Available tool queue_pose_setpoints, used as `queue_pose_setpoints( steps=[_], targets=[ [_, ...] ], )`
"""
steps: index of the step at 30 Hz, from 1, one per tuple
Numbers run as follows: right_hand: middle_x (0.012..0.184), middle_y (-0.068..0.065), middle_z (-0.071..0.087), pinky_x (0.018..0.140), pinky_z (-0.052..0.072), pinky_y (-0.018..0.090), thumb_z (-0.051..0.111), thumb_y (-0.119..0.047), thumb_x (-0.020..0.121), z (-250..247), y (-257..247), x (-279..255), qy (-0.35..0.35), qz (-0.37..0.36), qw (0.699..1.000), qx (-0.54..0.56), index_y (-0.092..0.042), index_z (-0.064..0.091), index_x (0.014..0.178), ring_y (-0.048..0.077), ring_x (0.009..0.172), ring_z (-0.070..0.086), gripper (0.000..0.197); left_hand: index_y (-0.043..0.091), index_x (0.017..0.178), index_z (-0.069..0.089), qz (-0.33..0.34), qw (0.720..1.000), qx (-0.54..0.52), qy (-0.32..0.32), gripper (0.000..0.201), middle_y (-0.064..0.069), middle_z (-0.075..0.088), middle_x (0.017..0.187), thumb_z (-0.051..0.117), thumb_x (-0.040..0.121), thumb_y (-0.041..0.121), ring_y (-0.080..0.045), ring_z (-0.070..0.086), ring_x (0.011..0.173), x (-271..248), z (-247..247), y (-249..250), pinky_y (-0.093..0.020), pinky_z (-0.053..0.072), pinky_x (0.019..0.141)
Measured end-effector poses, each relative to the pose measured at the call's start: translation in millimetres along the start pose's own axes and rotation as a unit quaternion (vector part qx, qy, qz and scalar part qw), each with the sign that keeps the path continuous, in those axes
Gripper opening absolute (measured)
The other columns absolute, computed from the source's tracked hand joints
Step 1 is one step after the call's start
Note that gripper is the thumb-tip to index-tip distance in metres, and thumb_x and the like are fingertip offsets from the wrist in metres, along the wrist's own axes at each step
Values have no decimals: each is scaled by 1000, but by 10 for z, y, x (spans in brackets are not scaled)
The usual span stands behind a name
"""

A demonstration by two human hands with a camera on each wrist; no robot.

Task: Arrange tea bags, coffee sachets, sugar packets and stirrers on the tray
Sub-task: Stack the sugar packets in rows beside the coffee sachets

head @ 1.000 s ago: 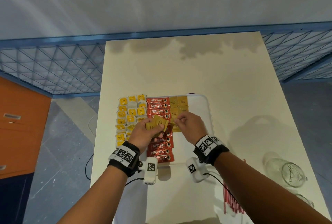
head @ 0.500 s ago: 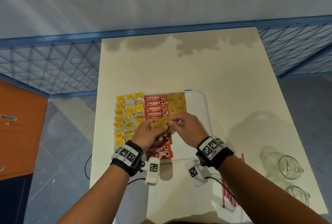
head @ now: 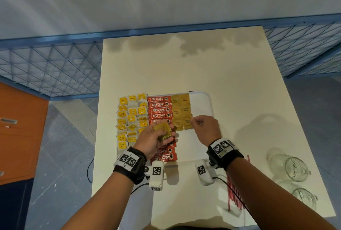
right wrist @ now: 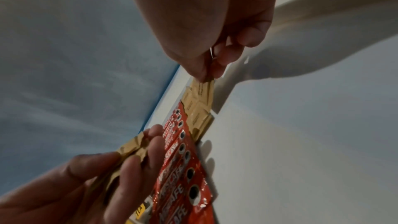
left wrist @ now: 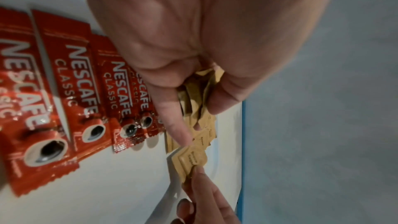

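Note:
A white tray [head: 206, 104] holds yellow tea bags [head: 132, 117] on the left, red coffee sachets [head: 159, 107] in the middle and two columns of brown sugar packets [head: 180, 108]. My left hand [head: 153, 141] hovers over the sachets and grips a small stack of sugar packets [head: 162, 128], also seen in the left wrist view [left wrist: 198, 88]. My right hand [head: 203, 128] pinches one sugar packet [head: 187, 123] by its edge at the near end of the right sugar column [right wrist: 202, 88]. Red stirrers [head: 234, 196] lie on the table by my right forearm.
Two glass jars [head: 287, 167] lie on their sides at the table's right edge. The tray's right part [head: 201, 137] is bare white. A blue mesh fence [head: 55, 71] runs behind the table and an orange cabinet [head: 18, 130] stands at the left.
My right hand left the stack in my left hand with one sugar packet and carried it right to the near end of the sugar column. The left hand stayed over the sachets.

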State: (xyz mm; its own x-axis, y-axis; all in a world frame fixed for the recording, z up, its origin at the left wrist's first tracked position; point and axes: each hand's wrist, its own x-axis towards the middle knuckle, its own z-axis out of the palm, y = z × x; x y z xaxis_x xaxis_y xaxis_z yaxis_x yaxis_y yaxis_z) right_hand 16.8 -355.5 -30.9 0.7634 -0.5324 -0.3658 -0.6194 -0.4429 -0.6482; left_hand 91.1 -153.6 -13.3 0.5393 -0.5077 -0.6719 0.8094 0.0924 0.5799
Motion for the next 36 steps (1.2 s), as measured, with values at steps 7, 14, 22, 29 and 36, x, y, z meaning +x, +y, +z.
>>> queue_pose_setpoints(
  steps=[7, 14, 22, 29, 36],
  targets=[
    [83, -5, 75, 74, 58, 35, 62, -34, 96, 30, 40, 25, -14, 20, 999, -33, -20, 77, 84, 17, 79, 69, 24, 3, 123, 62, 1, 999, 47, 11, 24, -17, 72, 118, 54, 100, 1, -27, 74, 97, -24, 15, -10, -28, 63, 76],
    [80, -9, 69, 72, 57, 35, 63, -40, 95, 44, 38, 49, -11, 43, 998, -53, -22, 67, 82, 17, 78, 66, 23, 3, 116, 63, -2, 997, 62, 37, 21, -13, 73, 96, 64, 95, 6, -21, 71, 78, -1, 16, -15, -22, 59, 60],
    [82, -19, 66, 63, 42, 7, 57, -34, 100, 6, -187, -122, -40, -41, 998, 36, -25, 72, 89, -5, 77, 61, 20, 2, 113, 67, 3, 990, 132, 53, 23, -16, 70, 86, 70, 93, 11, -19, 67, 66, 23, 14, -29, -21, 55, 54],
    [96, -15, 69, 79, 48, 11, 67, -25, 97, 64, -294, -153, -116, -121, 978, 123, -22, 76, 108, -5, 93, 63, 14, 8, 99, 75, 20, 955, 297, 12, 11, -20, 72, 77, 73, 90, 14, -22, 61, 56, -5, 29, 12, -30, 52, 58],
    [97, -9, 74, 87, 57, 38, 69, -28, 94, 34, -220, -121, -141, -118, 982, 48, -23, 77, 95, 9, 93, 68, 9, 8, 101, 73, 31, 954, 291, 56, 11, -11, 70, 73, 72, 91, 11, -13, 59, 50, 18, 32, 51, -22, 52, 51]
  ],
)
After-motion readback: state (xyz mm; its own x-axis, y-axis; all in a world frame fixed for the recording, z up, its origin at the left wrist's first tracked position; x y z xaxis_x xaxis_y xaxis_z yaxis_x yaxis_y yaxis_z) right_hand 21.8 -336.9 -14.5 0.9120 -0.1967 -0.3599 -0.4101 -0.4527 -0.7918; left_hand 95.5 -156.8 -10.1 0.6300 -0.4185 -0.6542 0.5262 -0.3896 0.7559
